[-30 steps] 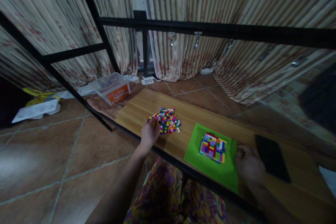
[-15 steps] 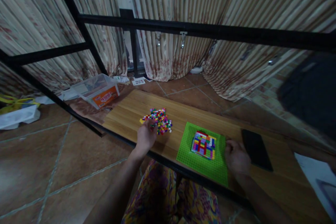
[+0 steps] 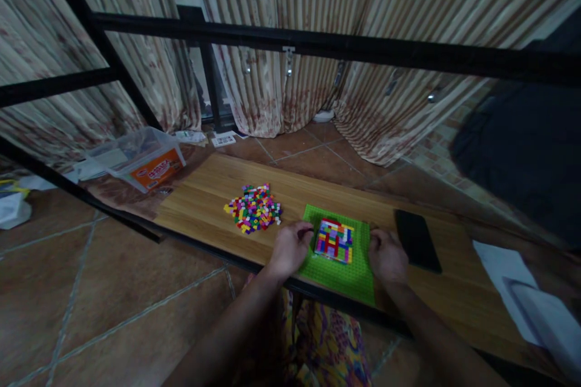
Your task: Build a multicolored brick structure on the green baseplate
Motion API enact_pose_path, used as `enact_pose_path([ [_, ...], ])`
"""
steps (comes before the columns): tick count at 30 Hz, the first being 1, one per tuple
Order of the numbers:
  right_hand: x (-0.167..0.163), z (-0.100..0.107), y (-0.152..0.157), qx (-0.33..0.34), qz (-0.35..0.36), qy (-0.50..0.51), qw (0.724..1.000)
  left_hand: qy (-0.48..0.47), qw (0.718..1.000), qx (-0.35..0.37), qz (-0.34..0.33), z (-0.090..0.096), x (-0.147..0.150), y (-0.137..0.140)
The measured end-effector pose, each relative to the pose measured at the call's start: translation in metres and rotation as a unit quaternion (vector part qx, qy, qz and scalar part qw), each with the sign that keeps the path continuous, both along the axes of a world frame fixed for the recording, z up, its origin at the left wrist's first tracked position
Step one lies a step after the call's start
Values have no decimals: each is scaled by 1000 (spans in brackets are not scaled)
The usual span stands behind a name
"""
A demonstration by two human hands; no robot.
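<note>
A green studded baseplate [image 3: 354, 287] lies on the wooden table, bearing a low square build of toy bricks [image 3: 334, 240] in many colours, with red pieces along its far edge and middle. My left hand [image 3: 293, 247] is over the plate's left side, thumb and fingertips pinched together close to the build; whatever is between them is too small or hidden to name. At the plate's right edge, my right hand [image 3: 387, 255] has its fingers curled closed, and what they hold, if anything, cannot be seen. A loose pile of small bricks [image 3: 254, 208] lies left of the plate.
A black flat slab, perhaps a tablet [image 3: 417, 240], lies right of my right hand. White sheets [image 3: 503, 278] rest at the table's right end. Beyond the left end stands a clear plastic box [image 3: 136, 157] with an orange label. A black metal bar [image 3: 318, 39] crosses in front of curtains.
My left hand has moved right, from the brick pile to the baseplate's left side. My right hand stays by the plate's right edge. The whole view has shifted somewhat.
</note>
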State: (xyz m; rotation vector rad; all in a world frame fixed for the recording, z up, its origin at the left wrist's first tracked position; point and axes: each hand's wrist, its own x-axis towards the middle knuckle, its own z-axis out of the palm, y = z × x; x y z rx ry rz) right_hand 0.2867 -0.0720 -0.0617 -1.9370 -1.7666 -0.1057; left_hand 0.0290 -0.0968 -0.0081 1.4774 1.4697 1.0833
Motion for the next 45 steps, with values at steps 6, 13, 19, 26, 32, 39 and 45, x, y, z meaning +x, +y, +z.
enact_pose_path([
  [6, -1, 2, 0, 6, 9, 15, 1000, 74, 997, -6, -26, 10, 16, 11],
  [13, -4, 3, 0, -7, -12, 22, 1000, 88, 996, -21, -16, 10, 22, 18],
  [19, -3, 3, 0, -7, -8, 19, 1000, 19, 998, -55, -6, -2, 22, 26],
  [26, -2, 2, 0, -1, -8, 12, 1000, -222, 953, -202, -48, -7, 17, 41],
  [32, -2, 1, 0, 8, -8, 16, 1000, -258, 917, -289, -94, -1, 14, 51],
  [39, -3, 2, 0, 6, -8, 17, 1000, -237, 920, -300, -90, -5, 17, 55],
  [45, -1, 0, 0, -1, -9, 5, 1000, -249, 935, -245, -62, -5, 21, 46],
])
